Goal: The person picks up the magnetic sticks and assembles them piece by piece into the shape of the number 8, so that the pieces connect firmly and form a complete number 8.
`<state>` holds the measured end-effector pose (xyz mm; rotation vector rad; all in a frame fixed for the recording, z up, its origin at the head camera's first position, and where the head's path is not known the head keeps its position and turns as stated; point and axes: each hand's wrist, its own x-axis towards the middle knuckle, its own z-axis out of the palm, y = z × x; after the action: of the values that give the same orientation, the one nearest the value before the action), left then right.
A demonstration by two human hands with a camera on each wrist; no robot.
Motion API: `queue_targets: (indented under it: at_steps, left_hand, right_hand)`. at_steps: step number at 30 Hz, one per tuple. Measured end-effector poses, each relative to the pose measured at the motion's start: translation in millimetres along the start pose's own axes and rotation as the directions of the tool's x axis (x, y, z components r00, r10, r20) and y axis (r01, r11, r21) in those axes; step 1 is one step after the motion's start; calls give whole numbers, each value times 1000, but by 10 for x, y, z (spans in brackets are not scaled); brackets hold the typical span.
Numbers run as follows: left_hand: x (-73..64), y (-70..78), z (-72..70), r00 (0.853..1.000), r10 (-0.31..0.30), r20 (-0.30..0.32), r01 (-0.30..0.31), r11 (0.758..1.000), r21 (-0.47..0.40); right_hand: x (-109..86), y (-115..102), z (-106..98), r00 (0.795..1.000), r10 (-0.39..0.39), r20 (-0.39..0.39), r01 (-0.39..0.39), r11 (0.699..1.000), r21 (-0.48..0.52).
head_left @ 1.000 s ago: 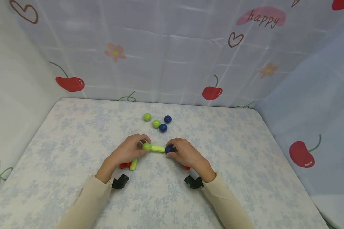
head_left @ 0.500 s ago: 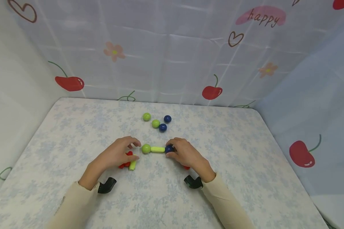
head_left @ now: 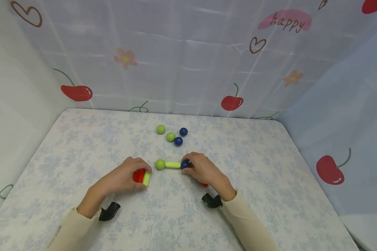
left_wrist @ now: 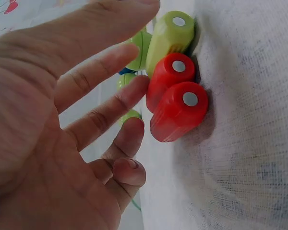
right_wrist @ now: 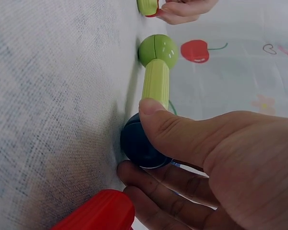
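Observation:
My left hand curves around a loose yellow-green toy rod and two red rods lying side by side, with silver discs in their ends. Its thumb and forefinger lie near the yellow-green rod's two ends; a firm grip is not visible. My right hand holds a dark blue ball between thumb and fingers. This ball joins one end of another yellow-green rod, whose far end joins a green ball. The joined piece lies on the table.
Two green balls and two blue balls lie farther back on the cloth-covered table. A red rod lies under my right hand. Black curved wrist pieces stick out from both sleeves. A printed curtain hangs behind.
My left hand has let go of the green ball and moved left and nearer, to the loose yellow-green and red rods. My right hand has stayed on the blue ball.

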<state>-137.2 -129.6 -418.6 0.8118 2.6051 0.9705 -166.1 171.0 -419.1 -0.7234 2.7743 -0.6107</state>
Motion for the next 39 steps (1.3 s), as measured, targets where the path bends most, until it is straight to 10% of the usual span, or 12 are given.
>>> queue_targets:
  at_steps: [24, 39]
  left_hand:
    - [71, 39, 58, 1000, 5, -20, -3, 994, 105]
    - [118, 92, 170, 997, 62, -53, -62, 998, 12]
  right_hand:
    - [-17, 5, -11, 1000, 10, -23, -10, 1000, 10]
    - [-15, -13, 7, 1000, 0, -15, 0, 1000, -5]
